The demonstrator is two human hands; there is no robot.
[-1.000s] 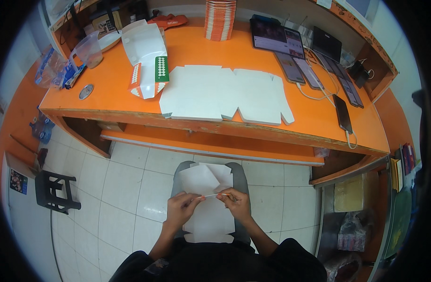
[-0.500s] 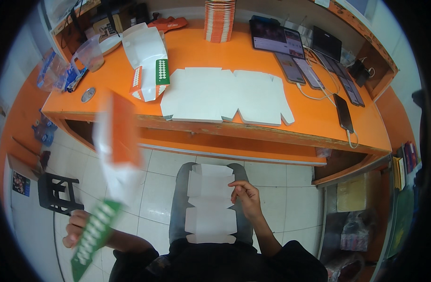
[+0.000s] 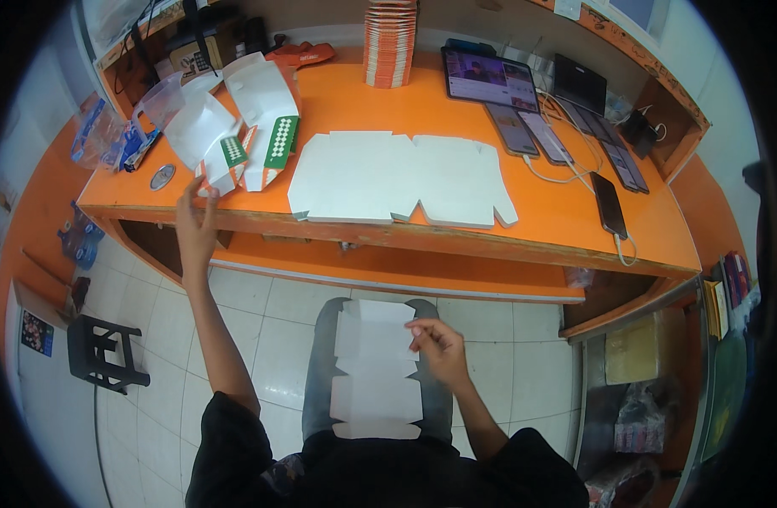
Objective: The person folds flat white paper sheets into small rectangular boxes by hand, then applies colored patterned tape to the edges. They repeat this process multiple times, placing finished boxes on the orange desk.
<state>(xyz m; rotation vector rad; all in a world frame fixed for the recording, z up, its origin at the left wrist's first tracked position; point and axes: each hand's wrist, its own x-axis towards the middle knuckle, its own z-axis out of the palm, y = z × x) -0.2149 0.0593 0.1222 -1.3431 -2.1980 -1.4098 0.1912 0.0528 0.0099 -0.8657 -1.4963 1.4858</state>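
Observation:
My left hand (image 3: 195, 224) reaches up to the orange table. Its thumb and forefinger stand apart at the near corner of a partly folded food carton (image 3: 204, 127), white inside with orange and green patterned sides. A second such carton (image 3: 257, 89) stands right beside it, both lids raised. Across my lap lies a flat white carton blank (image 3: 376, 398) with creases and notched edges. At its upper right edge my right hand (image 3: 442, 349) is closed, fingertips pinched on the cardboard. A stack of flat white carton blanks (image 3: 397, 178) rests at the table's front edge.
A tall stack of orange-edged cardboard pieces (image 3: 389, 42) stands at the back. To the right are a tablet (image 3: 490, 80), several phones and a cabled phone (image 3: 608, 206) near the edge. A plastic jug (image 3: 158, 103) is at left. A black stool (image 3: 107, 351) stands on the floor.
My left hand has carried a carton from low on the left up to the table, where it now sits beside the other carton. My right hand stays by the blank on my lap.

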